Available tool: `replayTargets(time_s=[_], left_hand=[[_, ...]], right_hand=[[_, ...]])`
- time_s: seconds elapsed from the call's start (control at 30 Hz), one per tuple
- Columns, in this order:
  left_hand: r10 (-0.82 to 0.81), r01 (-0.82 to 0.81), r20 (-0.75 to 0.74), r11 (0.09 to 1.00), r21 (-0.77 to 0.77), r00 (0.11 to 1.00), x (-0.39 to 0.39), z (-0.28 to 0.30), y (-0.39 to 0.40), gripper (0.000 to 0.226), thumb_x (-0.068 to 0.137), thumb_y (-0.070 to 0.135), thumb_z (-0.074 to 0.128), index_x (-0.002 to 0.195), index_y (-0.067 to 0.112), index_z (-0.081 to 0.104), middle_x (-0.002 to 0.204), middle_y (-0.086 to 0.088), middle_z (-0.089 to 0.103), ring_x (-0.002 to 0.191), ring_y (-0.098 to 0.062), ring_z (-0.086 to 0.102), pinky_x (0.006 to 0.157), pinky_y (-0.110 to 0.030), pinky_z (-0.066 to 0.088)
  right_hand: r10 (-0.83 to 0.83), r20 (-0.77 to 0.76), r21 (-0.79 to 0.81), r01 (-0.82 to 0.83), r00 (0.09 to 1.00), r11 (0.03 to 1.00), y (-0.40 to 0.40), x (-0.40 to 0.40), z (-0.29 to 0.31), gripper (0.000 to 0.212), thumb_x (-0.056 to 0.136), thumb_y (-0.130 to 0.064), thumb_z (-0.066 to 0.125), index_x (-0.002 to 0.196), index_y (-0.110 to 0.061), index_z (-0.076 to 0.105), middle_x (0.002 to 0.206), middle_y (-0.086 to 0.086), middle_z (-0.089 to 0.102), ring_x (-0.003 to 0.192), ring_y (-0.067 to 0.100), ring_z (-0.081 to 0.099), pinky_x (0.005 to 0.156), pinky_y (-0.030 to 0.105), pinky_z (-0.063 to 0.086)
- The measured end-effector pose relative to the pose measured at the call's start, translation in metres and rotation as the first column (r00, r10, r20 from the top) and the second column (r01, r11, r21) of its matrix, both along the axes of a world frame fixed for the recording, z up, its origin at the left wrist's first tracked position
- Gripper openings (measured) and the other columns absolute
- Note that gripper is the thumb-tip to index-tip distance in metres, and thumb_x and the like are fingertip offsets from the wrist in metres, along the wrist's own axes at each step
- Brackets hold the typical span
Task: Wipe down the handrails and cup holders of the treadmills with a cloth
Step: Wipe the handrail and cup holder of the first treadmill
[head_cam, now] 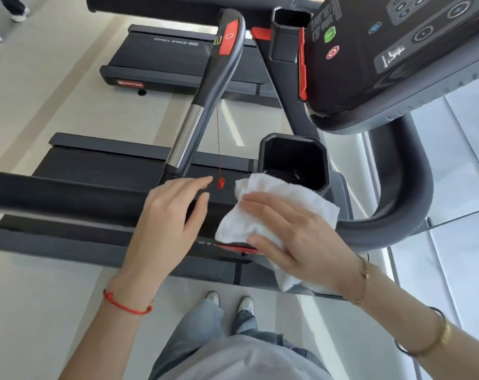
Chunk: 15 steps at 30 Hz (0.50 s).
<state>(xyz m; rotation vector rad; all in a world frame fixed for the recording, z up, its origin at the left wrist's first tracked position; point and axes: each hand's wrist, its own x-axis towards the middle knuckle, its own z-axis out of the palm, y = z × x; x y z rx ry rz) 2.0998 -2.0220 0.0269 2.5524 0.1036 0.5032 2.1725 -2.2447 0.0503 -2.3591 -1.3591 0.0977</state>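
Head view, looking down past the treadmill console (392, 50). The right hand (296, 237) lies over a white terry cloth (276, 207), fingers nearly straight across its top and the thumb curled under its near edge, so that the cloth is held against the dark handrail (54, 196) where the rail meets the console end. The cloth's far corner reaches the near rim of the square black cup holder (294, 161); a loose corner hangs below the wrist. The left hand (167, 215) hovers over the same handrail just left of the cloth, fingers relaxed and spread, gripping nothing; whether the palm touches the rail cannot be told. A red safety clip (220, 183) hangs on its red cord (218, 138) between index fingertip and cloth. A centre grip bar (205, 100) with chrome sleeve and red stop button (228, 37) slants away toward a second cup holder (289, 31). Neighbouring treadmill decks (156, 58) lie beyond.
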Motion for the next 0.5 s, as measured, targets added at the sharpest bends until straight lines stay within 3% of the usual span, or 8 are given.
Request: replayTargets(time_s=[0.1,0.2,0.5], left_hand=[[0.032,-0.034,0.044,0.998,0.046,0.999,-0.015,-0.005,0.016,0.025,0.1,0.017,0.053,0.121,0.012,0.066,0.116,0.0,0.068,0.112,-0.018,0.061,0.103,-0.044,0.043],[0.053,-0.061,0.078,0.993,0.099,0.995,-0.026,-0.008,0.036,0.027,0.099,0.023,0.049,0.115,0.013,0.068,0.114,0.0,0.069,0.11,-0.019,0.061,0.105,-0.04,0.04],[0.083,-0.101,0.107,0.978,0.181,0.991,-0.045,-0.013,0.135,0.019,0.098,0.016,0.054,0.107,0.015,0.07,0.107,0.004,0.071,0.103,-0.018,0.064,0.107,-0.044,0.037]], right_hand=[[-0.032,0.181,-0.025,0.038,0.983,0.999,0.023,-0.004,-0.006,0.048,0.1,-0.042,0.043,0.133,-0.01,0.055,0.134,0.001,0.058,0.121,0.016,0.056,0.095,0.023,0.043],[-0.039,0.283,-0.047,0.055,0.958,0.997,0.052,-0.011,-0.013,0.048,0.101,-0.043,0.041,0.132,-0.008,0.055,0.131,0.002,0.06,0.119,0.017,0.058,0.094,0.022,0.041],[-0.102,0.348,-0.018,0.115,0.932,0.993,0.171,-0.039,-0.021,0.042,0.1,-0.036,0.043,0.127,-0.009,0.06,0.125,0.002,0.064,0.112,0.019,0.062,0.086,0.026,0.049]])
